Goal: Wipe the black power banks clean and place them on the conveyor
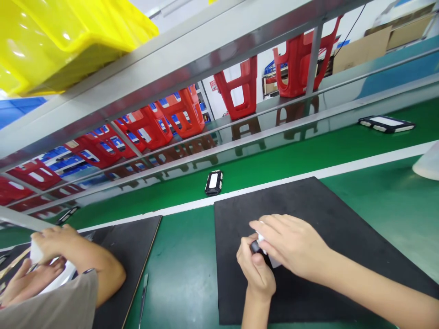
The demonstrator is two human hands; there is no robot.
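Note:
My left hand (255, 269) and my right hand (291, 244) meet over a black foam mat (343, 219) on the green bench. Together they grip a small black-and-white part (258, 244), mostly hidden under my right fingers. My right hand lies on top of it, and my left hand pinches it from below with the thumb against its dark end.
A small black-and-white device (214, 182) lies on the green conveyor belt, a larger one (387, 123) at far right. A co-worker's hands (48, 246) hold a white piece over a second mat (133, 246) at left. A thin tool (142, 292) lies between mats. Red stools (240, 89) stand beyond.

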